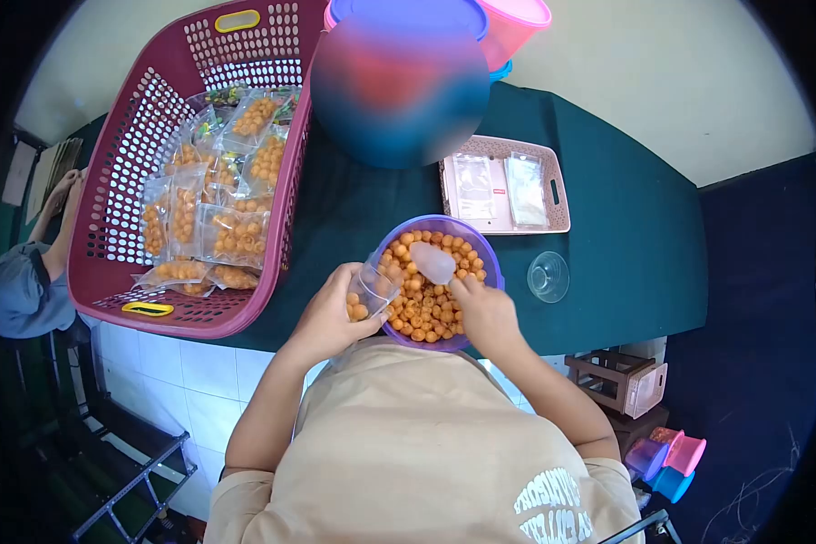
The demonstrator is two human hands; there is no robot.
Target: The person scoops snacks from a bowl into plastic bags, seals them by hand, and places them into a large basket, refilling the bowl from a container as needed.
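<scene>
My left hand is closed around a clear plastic bag, whose mouth faces the purple tub. A few round orange snack balls show at the bottom of the bag. In my right hand is a translucent whitish scoop, its blade over the snack balls that fill much of the tub. The tub stands against my front at the table's near edge. Part of the scoop's handle is hidden by my fingers.
On the left stands a large maroon basket with several filled snack bags. A pink tray holds flat clear bags; a glass bowl sits to its right. Lidded tubs are at the back. Another person's arm appears far left.
</scene>
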